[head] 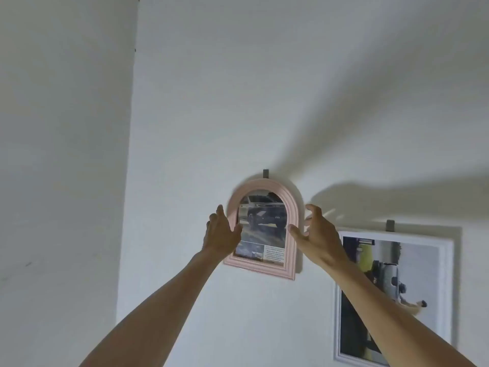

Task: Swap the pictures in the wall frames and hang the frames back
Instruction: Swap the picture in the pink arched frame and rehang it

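I am reaching both bare arms up toward the pink arched frame (pixel 262 229), a ridged, rounded-top moulding with a straight bottom rail, hanging on the white wall (pixel 211 102) from a small grey hook (pixel 265 173) at its crown. Behind its glossy pane is sitting a picture of a dark car with a block of small print low on the right, too blurred for me to read. My left hand (pixel 221 231) is lying by the frame's left edge, fingers fairly straight and relaxed, gripping nothing; whether they are brushing the moulding I cannot tell. My right hand (pixel 315 231) is hovering at the right edge, fingers spread and loosely curved, thumb pointing toward the glass, also holding nothing. Lower right on the wall, a white rectangular frame (pixel 447 260) is hanging from a second grey hook (pixel 390 225), partly hidden by my right forearm.
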Demonstrator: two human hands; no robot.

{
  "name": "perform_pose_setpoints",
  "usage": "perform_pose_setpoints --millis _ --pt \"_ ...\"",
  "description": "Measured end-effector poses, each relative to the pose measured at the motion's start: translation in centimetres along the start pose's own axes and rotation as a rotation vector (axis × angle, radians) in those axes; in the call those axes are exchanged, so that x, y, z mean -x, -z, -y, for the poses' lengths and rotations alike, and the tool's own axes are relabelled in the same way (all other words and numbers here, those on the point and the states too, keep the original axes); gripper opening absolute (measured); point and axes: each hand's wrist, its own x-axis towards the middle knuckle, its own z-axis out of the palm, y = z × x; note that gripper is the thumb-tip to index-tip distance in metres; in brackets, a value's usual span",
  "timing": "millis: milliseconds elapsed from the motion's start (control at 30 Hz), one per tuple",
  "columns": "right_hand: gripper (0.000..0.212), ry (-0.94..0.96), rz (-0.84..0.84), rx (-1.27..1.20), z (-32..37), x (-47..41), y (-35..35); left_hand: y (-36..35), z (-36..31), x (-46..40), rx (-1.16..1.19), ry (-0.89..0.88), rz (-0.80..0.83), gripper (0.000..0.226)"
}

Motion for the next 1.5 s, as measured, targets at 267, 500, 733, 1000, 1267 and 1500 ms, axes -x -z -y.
perform_pose_setpoints --millis 267,500,733,1000,1267,1500 --pt "0.053 0.023 -0.1 -0.031 -0.3 -1.2 -2.4 -1.7 1.0 -2.2 0.09 0.059 -0.044 0.05" --pt "0.049 -0.008 -0.068 -0.06 0.3 -1.2 -2.0 0.7 2.7 -2.6 0.123 0.0 -0.033 0.038" --pt "0.044 -0.015 -0.056 -0.072 1.8 0.4 -2.2 3.0 3.9 -1.7 0.195 -0.022 0.021 0.041" --pt "0.041 -0.088 -0.007 -0.088 1.7 5.1 -3.9 2.5 7.3 1.3 0.23 -0.011 0.129 0.04" --pt "0.047 -0.21 0.074 -0.049 -0.4 12.2 -6.4 -1.5 12.5 5.8 0.282 0.066 0.299 0.037" --pt "0.05 -0.374 0.141 -0.024 -3.3 18.7 -9.1 -4.7 16.6 10.7 0.381 0.186 0.466 0.036"
